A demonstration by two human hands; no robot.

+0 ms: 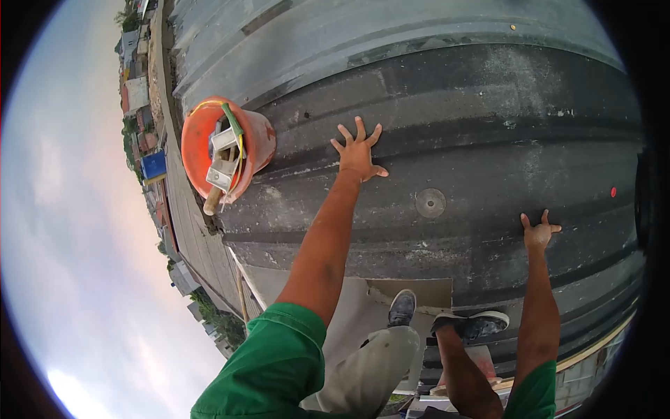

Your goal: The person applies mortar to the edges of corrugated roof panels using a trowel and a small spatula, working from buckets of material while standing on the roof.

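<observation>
Dark roofing [481,185], ridged left to right, lies beneath both spread hands [358,155] [538,237].

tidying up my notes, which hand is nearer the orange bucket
The left hand, spread on the dark ribbed sheet near the orange bucket; the right hand is farther off, past the round grey disc.

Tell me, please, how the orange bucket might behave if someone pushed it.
The orange bucket would probably feel fairly heavy, being loaded with tools. It might tip or snag rather than slide cleanly, since the dark roof sheet is ribbed.
</observation>
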